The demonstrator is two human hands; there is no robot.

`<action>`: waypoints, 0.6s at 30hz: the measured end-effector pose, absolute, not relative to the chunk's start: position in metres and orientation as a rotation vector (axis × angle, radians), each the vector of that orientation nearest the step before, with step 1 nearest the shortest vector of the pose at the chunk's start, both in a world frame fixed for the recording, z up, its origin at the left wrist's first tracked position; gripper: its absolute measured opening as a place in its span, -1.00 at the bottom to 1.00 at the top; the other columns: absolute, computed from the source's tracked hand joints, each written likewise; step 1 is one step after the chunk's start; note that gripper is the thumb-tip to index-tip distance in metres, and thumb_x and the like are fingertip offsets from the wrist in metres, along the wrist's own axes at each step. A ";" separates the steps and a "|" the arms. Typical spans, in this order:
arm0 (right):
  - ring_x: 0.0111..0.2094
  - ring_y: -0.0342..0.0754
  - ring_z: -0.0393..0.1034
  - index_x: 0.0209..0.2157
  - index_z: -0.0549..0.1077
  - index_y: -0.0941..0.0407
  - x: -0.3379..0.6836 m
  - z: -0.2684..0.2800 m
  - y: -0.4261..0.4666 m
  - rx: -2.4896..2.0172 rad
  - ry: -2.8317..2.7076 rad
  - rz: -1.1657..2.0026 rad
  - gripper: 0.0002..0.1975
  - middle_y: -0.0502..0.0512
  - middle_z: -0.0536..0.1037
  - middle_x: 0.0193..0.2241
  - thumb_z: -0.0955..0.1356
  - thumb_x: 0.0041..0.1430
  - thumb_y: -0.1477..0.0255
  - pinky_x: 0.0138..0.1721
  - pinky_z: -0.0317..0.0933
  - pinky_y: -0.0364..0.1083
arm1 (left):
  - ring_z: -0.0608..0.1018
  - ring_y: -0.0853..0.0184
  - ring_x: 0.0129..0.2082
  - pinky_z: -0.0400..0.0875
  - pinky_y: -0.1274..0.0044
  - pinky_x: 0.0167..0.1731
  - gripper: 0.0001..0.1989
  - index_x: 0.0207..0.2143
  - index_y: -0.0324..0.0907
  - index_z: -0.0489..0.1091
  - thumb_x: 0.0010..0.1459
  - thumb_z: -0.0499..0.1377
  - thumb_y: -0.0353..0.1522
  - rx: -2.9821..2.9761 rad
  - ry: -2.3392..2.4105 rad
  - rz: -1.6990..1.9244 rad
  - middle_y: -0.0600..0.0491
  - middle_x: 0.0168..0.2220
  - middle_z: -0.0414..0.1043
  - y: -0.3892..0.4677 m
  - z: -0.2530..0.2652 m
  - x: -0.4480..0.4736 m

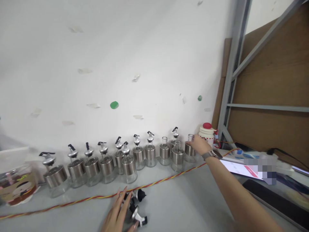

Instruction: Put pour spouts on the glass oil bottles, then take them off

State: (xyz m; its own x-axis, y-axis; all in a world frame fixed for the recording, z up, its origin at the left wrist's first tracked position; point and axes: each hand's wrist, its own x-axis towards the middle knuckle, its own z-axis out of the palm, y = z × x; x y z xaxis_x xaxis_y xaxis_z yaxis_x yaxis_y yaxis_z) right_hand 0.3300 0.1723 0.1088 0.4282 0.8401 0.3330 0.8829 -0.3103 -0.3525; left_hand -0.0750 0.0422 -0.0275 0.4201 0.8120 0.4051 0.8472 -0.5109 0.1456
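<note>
While the right arm stretched far across the grey table [193,206], the right hand [200,145] closed its fingers around a glass bottle with a steel band and no spout [190,149], at the right end of the far row by the white wall. A watch [209,155] sat on that wrist. The left hand [118,214] lay near, at the bottom edge, with fingers spread open and resting on a small heap of loose black and silver pourer spouts [137,206]. Between both hands a twisted red and yellow cable [154,184] ran across the table. The other bottles with spouts [106,162] stood in the row to the left. A white jar with a red lid [207,132] stood just right of the held bottle.
</note>
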 end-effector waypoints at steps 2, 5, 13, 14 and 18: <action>-0.23 0.20 0.38 -0.23 0.35 0.24 0.333 0.104 0.173 -2.178 -1.391 -0.158 -0.69 0.40 0.47 -0.28 0.28 0.06 0.31 -0.35 0.17 -0.01 | 0.11 0.17 0.16 0.21 0.36 0.02 -0.40 0.19 -0.03 -0.09 0.11 0.04 -0.36 -2.572 -1.501 -0.664 -0.04 0.21 0.01 0.042 -0.027 -0.075; -0.22 0.25 0.36 -0.19 0.33 0.29 0.334 0.097 0.171 -2.113 -1.281 -0.229 -0.70 0.47 0.41 -0.24 0.25 0.10 0.37 -0.33 0.17 0.05 | 0.12 0.18 0.16 0.21 0.36 0.02 -0.40 0.19 -0.01 -0.09 0.11 0.04 -0.36 -2.567 -1.498 -0.669 -0.01 0.20 0.03 0.042 -0.026 -0.074; -0.11 0.11 0.24 -0.13 0.34 0.19 0.305 0.099 0.177 -1.598 -1.317 -0.332 -0.64 0.31 0.27 -0.12 0.18 0.16 0.25 -0.09 0.07 0.06 | 0.10 0.15 0.16 0.21 0.33 0.02 -0.37 0.19 0.02 -0.12 0.10 0.05 -0.36 -2.584 -1.515 -0.677 -0.01 0.21 -0.01 0.042 -0.026 -0.074; -0.17 0.05 0.28 -0.17 0.36 0.17 0.300 0.098 0.180 -1.533 -1.344 -0.291 -0.63 0.26 0.29 -0.16 0.18 0.15 0.20 -0.13 0.12 0.02 | 0.10 0.15 0.16 0.21 0.33 0.02 -0.38 0.19 0.01 -0.12 0.10 0.05 -0.36 -2.586 -1.518 -0.674 -0.02 0.21 -0.01 0.041 -0.026 -0.074; -0.27 -0.07 0.33 -0.21 0.36 0.16 0.286 0.092 0.188 -1.365 -1.361 -0.126 -0.54 0.18 0.32 -0.21 0.16 0.10 0.07 -0.27 0.22 -0.10 | 0.10 0.17 0.17 0.21 0.34 0.02 -0.41 0.18 -0.02 -0.07 0.11 0.04 -0.36 -2.583 -1.517 -0.660 -0.03 0.20 0.03 0.042 -0.027 -0.073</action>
State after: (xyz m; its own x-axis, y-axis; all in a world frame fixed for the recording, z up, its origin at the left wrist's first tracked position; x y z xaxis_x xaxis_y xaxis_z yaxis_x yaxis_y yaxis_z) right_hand 0.2857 0.1882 0.0923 0.3224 0.6127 0.7216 0.7348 0.3186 -0.5988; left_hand -0.0727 0.0415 -0.0275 0.4189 0.8159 0.3986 0.8479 -0.5086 0.1500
